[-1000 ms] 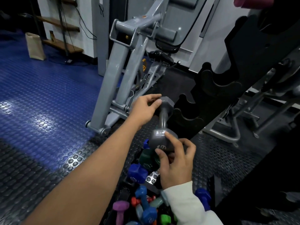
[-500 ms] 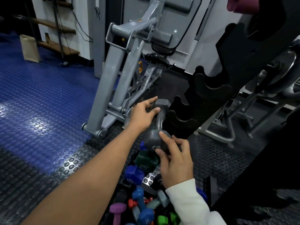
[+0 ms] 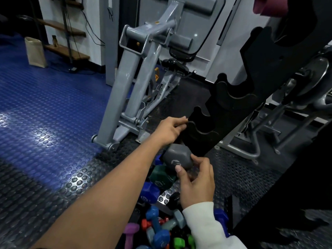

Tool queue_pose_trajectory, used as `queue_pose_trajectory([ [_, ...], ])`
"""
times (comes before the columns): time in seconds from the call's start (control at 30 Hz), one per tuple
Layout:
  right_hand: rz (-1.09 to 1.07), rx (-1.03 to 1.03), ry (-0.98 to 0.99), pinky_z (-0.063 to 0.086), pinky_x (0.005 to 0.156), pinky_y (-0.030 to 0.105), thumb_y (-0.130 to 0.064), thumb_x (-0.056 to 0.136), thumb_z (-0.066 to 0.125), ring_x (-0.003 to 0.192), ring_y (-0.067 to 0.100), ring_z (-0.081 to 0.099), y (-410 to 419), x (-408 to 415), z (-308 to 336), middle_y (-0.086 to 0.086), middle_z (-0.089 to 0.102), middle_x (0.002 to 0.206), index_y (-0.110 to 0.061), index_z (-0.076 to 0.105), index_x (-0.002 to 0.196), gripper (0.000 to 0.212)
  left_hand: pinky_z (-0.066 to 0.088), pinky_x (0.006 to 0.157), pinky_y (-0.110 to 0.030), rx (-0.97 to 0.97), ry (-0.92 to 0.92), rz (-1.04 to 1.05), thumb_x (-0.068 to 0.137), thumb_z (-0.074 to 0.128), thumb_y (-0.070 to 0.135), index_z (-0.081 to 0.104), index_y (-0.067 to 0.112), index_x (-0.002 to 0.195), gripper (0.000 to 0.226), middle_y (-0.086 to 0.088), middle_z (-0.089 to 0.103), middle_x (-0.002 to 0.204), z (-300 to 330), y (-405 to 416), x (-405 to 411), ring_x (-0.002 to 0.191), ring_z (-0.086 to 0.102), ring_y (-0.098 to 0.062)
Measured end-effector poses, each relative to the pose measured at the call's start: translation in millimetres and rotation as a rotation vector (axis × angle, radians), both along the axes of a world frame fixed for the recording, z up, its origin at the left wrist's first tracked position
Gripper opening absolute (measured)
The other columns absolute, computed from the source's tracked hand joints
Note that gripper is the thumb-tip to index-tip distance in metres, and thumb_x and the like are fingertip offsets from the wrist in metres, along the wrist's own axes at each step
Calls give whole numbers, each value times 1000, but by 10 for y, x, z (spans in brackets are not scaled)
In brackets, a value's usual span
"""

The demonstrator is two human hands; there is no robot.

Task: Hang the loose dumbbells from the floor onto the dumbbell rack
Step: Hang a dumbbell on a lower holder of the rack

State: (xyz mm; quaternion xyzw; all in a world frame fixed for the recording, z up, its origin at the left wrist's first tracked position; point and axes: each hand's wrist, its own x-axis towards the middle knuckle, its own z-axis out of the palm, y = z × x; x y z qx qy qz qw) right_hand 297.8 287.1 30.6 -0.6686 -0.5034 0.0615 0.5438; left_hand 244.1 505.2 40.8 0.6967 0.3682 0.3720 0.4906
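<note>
A grey hex dumbbell is held low against the black dumbbell rack. Only its near head shows; the far head lies behind my left hand and the rack's lowest cradle. My right hand grips the near head, thumb on its face. My left hand reaches to the far end, fingers curled at the edge of the lowest cradle. Whether it still holds the far head is hidden. Loose dumbbells in blue, green, purple and red lie piled on the floor below my arms.
A grey exercise machine frame stands just left of the rack. More metal equipment legs sit behind the rack on the right. A pink dumbbell rests high on the rack. Blue studded flooring spreads to the left.
Both hands carried the grey dumbbell down and toward the rack's lowest cradle. Its handle and far head, visible before, are now hidden behind my left hand and the rack.
</note>
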Motion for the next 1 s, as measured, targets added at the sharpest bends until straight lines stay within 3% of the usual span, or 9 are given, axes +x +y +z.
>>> queue_pose_trajectory([
  [0.13, 1, 1, -301, 59, 76, 36, -26, 86, 77, 98, 1, 57, -33, 141, 51, -5, 47, 125, -29, 59, 121, 39, 35, 124, -32, 3, 20, 50, 102, 62, 4, 70, 13, 133, 33, 3, 65, 141, 9, -75, -15, 135, 54, -8],
  [0.27, 2, -56, -649, 57, 62, 33, -17, 86, 76, 95, 19, 64, -10, 119, 127, 3, 47, 133, -39, 53, 141, 63, 35, 120, -24, 95, 64, 44, 103, 58, 0, 66, 10, 138, 37, -2, 63, 143, 114, -210, -64, 130, 53, -7],
  [0.43, -54, 18, -654, 59, 63, 34, -11, 83, 79, 101, 23, 68, 22, 120, -42, 7, 54, 120, -32, 61, 137, 61, 33, 118, -17, 180, 109, 27, 103, 58, 1, 65, 8, 139, 37, -3, 61, 147, 101, -224, -102, 138, 53, -15],
  [0.5, -44, 58, -590, 62, 71, 39, -9, 85, 76, 109, 26, 64, 36, 113, -113, 8, 51, 121, -32, 60, 138, 60, 33, 115, -14, 159, 102, 31, 103, 58, -1, 62, 6, 141, 39, -7, 61, 146, 121, -253, -85, 137, 54, -17],
  [0.6, -12, 90, -508, 60, 80, 42, -8, 87, 73, 112, 26, 60, 44, 70, -134, 6, 48, 123, -31, 60, 139, 58, 34, 121, -27, 95, 87, 0, 105, 56, 4, 60, 8, 143, 39, -1, 57, 150, 135, -260, -95, 141, 50, -15],
  [0.7, 50, 86, -457, 56, 86, 29, -18, 88, 75, 108, 14, 60, 8, 142, -32, -1, 52, 120, -31, 61, 137, 52, 32, 125, -37, 4, 91, -40, 107, 56, 16, 59, 17, 146, 39, 7, 52, 154, 154, -267, -149, 145, 44, -11],
  [0.77, 54, 120, -247, 53, 84, 20, -23, 88, 77, 99, 6, 64, -42, 251, 70, -6, 62, 110, -27, 67, 129, 43, 35, 123, -45, 4, 102, -56, 107, 54, 25, 57, 31, 149, 42, 10, 57, 150, 216, -306, -209, 141, 48, -13],
  [0.9, -141, 235, 291, 57, 85, 48, -24, 94, 70, 84, 12, 68, 110, 679, 215, -4, 73, 87, -26, 73, 92, 4, 46, 115, -39, 98, 164, 32, 108, 54, 26, 53, 35, 151, 44, 11, 64, 142, 446, -532, -417, 130, 59, -10],
  [1.0, -105, 128, 590, 54, 92, 53, -29, 98, 62, 85, 17, 67, 410, 1029, 222, -2, 74, 87, -25, 75, 85, 19, 52, 104, -28, 221, 242, 87, 107, 55, 28, 61, 29, 145, 39, 9, 68, 133, 526, -821, -532, 120, 64, -7],
])
